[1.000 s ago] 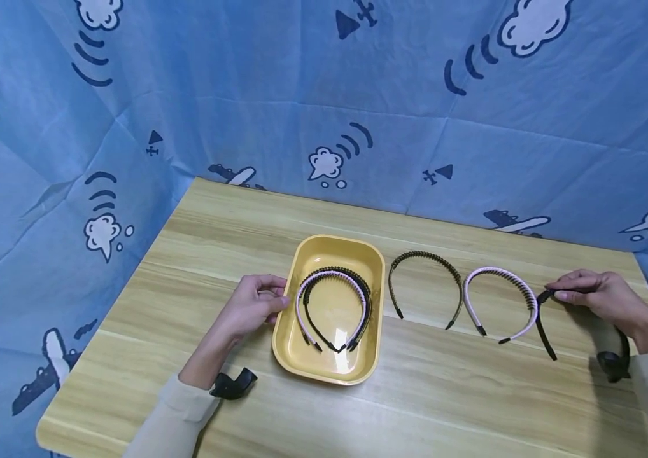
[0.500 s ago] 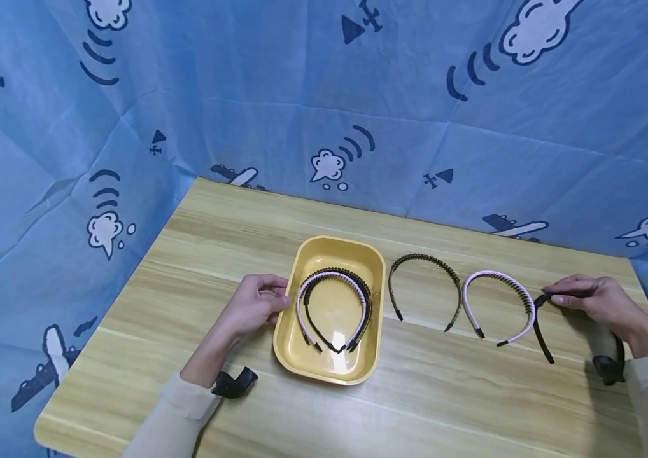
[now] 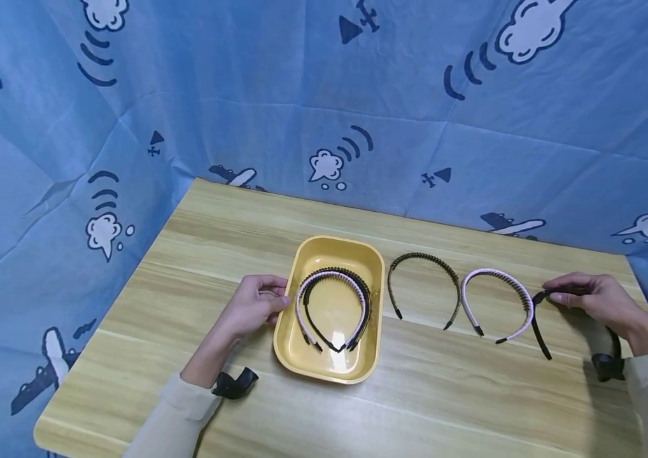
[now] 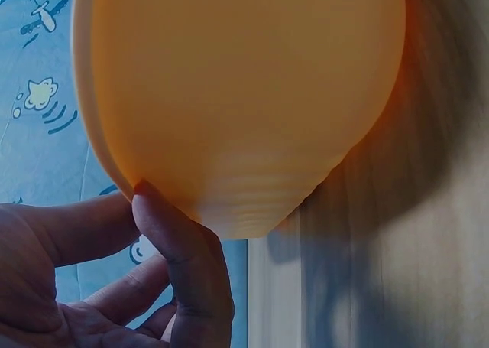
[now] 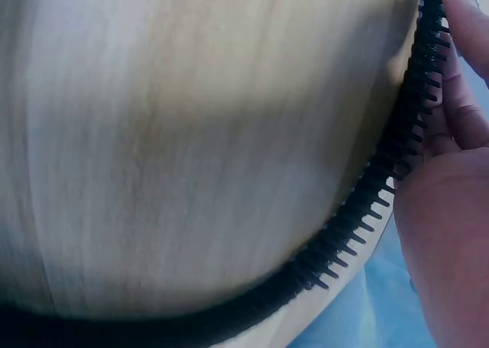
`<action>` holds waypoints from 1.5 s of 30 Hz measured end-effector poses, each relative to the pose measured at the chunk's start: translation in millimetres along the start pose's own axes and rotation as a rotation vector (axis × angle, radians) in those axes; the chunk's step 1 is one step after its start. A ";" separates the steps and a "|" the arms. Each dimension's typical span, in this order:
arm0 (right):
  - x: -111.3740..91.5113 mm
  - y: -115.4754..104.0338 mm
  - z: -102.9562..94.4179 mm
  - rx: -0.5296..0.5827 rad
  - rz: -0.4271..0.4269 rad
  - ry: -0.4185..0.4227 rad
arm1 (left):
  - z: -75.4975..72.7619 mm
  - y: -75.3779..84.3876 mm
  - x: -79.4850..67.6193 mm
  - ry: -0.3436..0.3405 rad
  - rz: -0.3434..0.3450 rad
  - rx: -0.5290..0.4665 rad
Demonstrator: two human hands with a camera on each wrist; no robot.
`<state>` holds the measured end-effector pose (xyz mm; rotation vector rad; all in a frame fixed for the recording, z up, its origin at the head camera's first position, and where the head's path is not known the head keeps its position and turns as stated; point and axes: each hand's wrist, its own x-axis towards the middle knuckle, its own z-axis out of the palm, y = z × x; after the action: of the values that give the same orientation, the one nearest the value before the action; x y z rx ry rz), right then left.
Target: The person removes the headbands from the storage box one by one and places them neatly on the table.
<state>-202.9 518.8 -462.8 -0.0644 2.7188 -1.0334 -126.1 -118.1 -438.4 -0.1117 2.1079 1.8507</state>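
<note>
My left hand (image 3: 254, 306) holds the left rim of a yellow plastic tray (image 3: 326, 371). In the left wrist view its thumb and a finger pinch the tray's edge (image 4: 114, 181). Inside the tray lie a pale pink headband (image 3: 298, 312) and dark headbands (image 3: 368, 312), overlapping one another. Far to the right, my right hand (image 3: 601, 304) pinches a black toothed headband (image 3: 538, 334) by its curved side. The right wrist view shows this black band (image 5: 374, 183) close up, its teeth pointing outward; the right fingers partly hide it in the head view.
Between tray and right hand, a dark olive headband (image 3: 424, 256) and a pink headband (image 3: 493, 271) lie side by side on the wooden table (image 3: 444, 394). The black band meets the pink one's right side. A blue patterned curtain (image 3: 255, 76) stands behind the table's back edge.
</note>
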 end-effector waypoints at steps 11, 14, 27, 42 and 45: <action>-10.4 -12.0 -5.4 -0.091 -0.018 0.071 | 3.2 3.2 -1.1 0.007 -0.014 0.005; -9.3 -21.1 -6.4 -0.113 -0.019 0.103 | 2.8 4.0 -2.4 0.018 -0.021 0.008; -19.2 -65.4 0.2 -0.109 -0.083 0.115 | 1.8 3.4 -2.3 0.027 -0.029 0.010; -27.0 -112.6 18.1 -0.090 -0.125 0.111 | 0.5 2.8 -3.2 -0.002 -0.011 -0.012; -27.1 -121.0 20.6 -0.106 -0.116 0.106 | 1.0 2.9 -3.3 -0.002 -0.015 -0.013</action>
<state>-176.7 418.0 -392.5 -0.1930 2.8950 -0.9464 -123.6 -117.2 -434.8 -0.1281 2.0881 1.8559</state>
